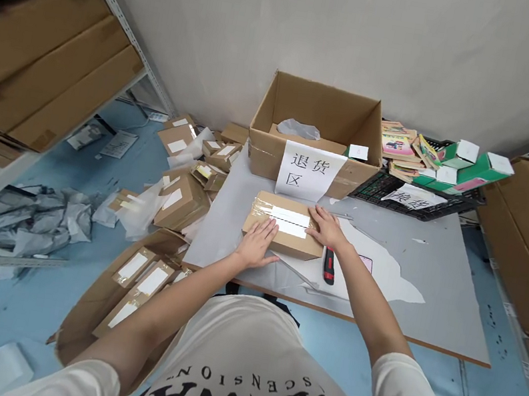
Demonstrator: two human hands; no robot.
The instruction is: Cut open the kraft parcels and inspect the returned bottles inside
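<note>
A closed cardboard box (287,242) with a white label and clear tape lies on the table in front of me. My left hand (257,244) rests on its near left part, fingers stretched out over the top. On the box's right end lies my right hand (328,227), fingers flat and the thumb near the label. Neither hand is wrapped around anything. A red and black box cutter (328,267) lies just right of the box, below my right hand. White paper (384,272) is spread beneath the cutter.
Behind the box stands a large open carton (263,161) with a Chinese sign. Right of it, a black crate (424,213) holds books and green boxes. Parcels (183,201) are piled left of the table (447,316). A carton of small boxes (84,303) sits on the floor.
</note>
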